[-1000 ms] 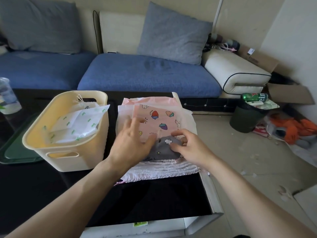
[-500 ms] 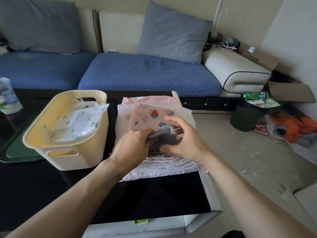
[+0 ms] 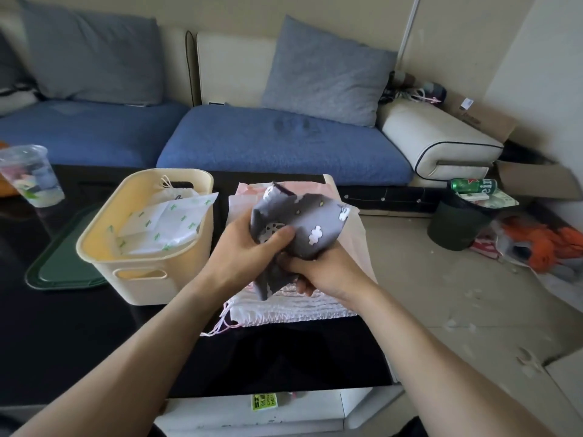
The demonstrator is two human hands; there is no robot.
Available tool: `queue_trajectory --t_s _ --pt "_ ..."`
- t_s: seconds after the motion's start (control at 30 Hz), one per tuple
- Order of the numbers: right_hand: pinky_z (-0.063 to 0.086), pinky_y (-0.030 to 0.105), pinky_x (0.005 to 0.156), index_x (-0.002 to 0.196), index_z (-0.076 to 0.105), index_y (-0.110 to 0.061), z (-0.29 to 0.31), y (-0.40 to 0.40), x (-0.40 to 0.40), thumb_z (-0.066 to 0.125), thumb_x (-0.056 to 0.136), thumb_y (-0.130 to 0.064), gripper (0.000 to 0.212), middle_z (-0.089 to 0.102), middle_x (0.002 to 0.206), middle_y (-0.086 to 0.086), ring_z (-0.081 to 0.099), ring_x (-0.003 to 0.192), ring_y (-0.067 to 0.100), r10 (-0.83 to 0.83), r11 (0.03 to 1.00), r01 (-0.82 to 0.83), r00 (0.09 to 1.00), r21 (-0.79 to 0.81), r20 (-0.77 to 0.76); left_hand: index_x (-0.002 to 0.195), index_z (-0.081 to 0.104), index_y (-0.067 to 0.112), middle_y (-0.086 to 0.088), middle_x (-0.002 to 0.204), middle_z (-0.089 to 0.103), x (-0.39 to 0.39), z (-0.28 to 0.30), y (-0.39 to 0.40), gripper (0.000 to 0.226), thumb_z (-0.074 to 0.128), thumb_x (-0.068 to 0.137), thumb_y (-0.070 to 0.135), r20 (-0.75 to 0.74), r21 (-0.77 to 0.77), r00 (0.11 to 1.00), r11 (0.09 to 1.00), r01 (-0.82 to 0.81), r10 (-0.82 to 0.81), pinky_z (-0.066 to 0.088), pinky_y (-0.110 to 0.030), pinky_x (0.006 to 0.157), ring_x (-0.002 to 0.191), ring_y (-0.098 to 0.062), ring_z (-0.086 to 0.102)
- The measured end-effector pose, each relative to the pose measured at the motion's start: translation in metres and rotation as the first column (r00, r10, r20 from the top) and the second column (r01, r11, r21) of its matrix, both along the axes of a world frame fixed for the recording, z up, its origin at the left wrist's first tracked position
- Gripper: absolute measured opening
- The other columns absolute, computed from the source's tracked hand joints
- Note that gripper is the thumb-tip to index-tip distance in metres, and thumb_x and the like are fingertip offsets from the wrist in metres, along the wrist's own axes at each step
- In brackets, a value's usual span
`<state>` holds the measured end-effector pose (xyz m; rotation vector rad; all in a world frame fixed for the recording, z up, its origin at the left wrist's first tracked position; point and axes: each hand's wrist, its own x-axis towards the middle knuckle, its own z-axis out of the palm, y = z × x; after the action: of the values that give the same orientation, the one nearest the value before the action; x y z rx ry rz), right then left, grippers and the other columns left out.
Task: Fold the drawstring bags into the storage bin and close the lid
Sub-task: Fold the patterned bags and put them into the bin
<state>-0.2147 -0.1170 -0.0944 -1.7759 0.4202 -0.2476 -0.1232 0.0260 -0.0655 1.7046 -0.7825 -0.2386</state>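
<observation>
A blue-cushioned sofa point(image 3: 277, 146) with grey pillows runs along the back wall, and a black glossy table point(image 3: 94, 342) stands in front of it.

At the far left of the table stands a clear plastic cup point(image 3: 31, 175). Nearer the camera lies a green tray point(image 3: 60, 266), touching the base of the cream storage bin point(image 3: 142, 279). The bin is uncovered and holds a white folded bag with green marks point(image 3: 164, 225); a further white bag with its cord showing lies behind it, against the far wall of the bin.

Right of the bin, a stack of pink and white drawstring bags point(image 3: 299, 310) lies flat on the table, with its cords trailing off the near left corner.

Above this stack, both hands hold a grey drawstring bag with white cloud print point(image 3: 303, 222), raised clear of the pile. The left hand point(image 3: 243, 253) grips the left side of the bag, thumb pressed over the cloth and fingers curled behind it. The right hand point(image 3: 321, 269) grips the lower part of the bag from beneath, fingers curled round the bunched cloth.

On the floor to the right stands a dark waste bin point(image 3: 457, 225) with a green can point(image 3: 473, 186) lying on top. Orange cloth point(image 3: 542, 241) lies beside it.
</observation>
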Motion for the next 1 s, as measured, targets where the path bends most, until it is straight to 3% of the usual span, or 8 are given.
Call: queue_trajectory --t_s 0.1,0.23,0.37,0.5,0.67,0.8,0.9,1.0 --pt "0.041 0.019 0.043 0.067 0.066 -0.016 0.006 0.001 0.001 0.074 0.086 -0.014 0.021 0.060 0.046 -0.001 0.057 0.039 0.014 0.053 0.961 -0.070 0.996 -0.266 -0.069 0.106 0.066 0.028 0.014 0.085 0.071 0.008 0.012 0.013 0.035 0.081 0.077 0.040 0.140 -0.029 0.972 0.983 -0.184 0.186 0.049 -0.012 0.070 0.080 0.005 0.066" --pt "0.054 0.032 0.054 0.075 0.068 -0.012 0.020 0.011 0.009 0.082 0.077 -0.025 0.019 0.070 0.060 -0.001 0.066 0.052 0.014 -0.005 0.920 -0.004 1.000 -0.391 -0.021 0.085 0.071 0.022 0.013 0.071 0.068 0.028 0.023 0.028 0.010 0.080 0.081 0.026 0.200 0.000 0.946 0.965 -0.260 0.255 0.044 -0.008 0.056 0.059 0.008 0.059" --pt "0.053 0.027 0.048 0.081 0.067 -0.016 0.047 0.028 0.034 0.080 0.080 -0.019 0.013 0.070 0.060 -0.004 0.069 0.052 0.011 -0.159 0.949 0.212 0.961 -0.233 0.224 0.094 0.069 0.024 0.017 0.072 0.068 0.056 0.037 0.048 0.014 0.077 0.083 0.026 0.110 -0.131 0.897 0.901 -0.414 0.428 0.044 -0.005 0.054 0.064 0.012 0.062" --pt "0.062 0.045 0.071 0.086 0.070 -0.019 0.072 0.044 0.089 0.076 0.077 -0.018 0.011 0.076 0.081 0.000 0.075 0.076 0.018 -0.250 0.941 0.308 0.912 -0.142 0.325 0.087 0.066 0.033 0.016 0.073 0.071 0.090 0.046 0.070 0.012 0.072 0.083 0.023 -0.015 -0.196 0.870 0.852 -0.486 0.493 0.050 -0.013 0.054 0.066 0.003 0.068" --pt "0.056 0.036 0.093 0.120 0.062 -0.015 0.082 0.080 0.156 0.080 0.075 -0.009 0.048 0.068 0.118 0.006 0.067 0.107 0.019 -0.043 0.953 0.131 0.951 -0.274 0.306 0.106 0.060 0.021 0.000 0.098 0.070 0.133 0.041 0.088 0.021 0.064 0.086 0.015 -0.079 -0.103 0.839 0.833 -0.544 0.538 0.060 -0.044 0.082 0.092 -0.021 0.070" --pt "0.031 0.029 0.116 0.153 0.037 -0.017 0.069 0.095 0.180 0.084 0.078 -0.018 0.089 0.022 0.160 0.019 0.030 0.147 0.028 0.194 0.795 -0.081 0.973 -0.601 0.126 0.117 0.049 0.010 -0.010 0.114 0.062 0.148 0.032 0.098 0.034 0.058 0.084 0.011 -0.017 0.122 0.828 0.823 -0.554 0.560 0.046 -0.036 0.078 0.098 -0.028 0.059" --pt "0.036 0.043 0.114 0.159 0.020 -0.032 0.059 0.101 0.190 0.073 0.090 -0.032 0.088 -0.011 0.167 0.014 0.033 0.146 0.039 0.183 0.679 -0.162 0.982 -0.716 -0.048 0.132 0.039 0.001 -0.024 0.133 0.047 0.144 0.027 0.094 0.051 0.062 0.087 0.007 0.058 0.264 0.837 0.800 -0.538 0.544 0.036 -0.034 0.087 0.118 -0.039 0.047" --pt "0.039 0.044 0.103 0.156 0.027 -0.033 0.056 0.104 0.199 0.058 0.096 -0.043 0.069 0.001 0.166 0.014 0.042 0.134 0.042 0.049 0.491 -0.203 0.977 -0.847 -0.205 0.133 0.048 0.009 -0.021 0.135 0.042 0.133 0.038 0.087 0.050 0.057 0.084 0.005 0.296 0.110 0.694 0.698 -0.708 0.657 0.031 -0.037 0.101 0.123 -0.039 0.039"
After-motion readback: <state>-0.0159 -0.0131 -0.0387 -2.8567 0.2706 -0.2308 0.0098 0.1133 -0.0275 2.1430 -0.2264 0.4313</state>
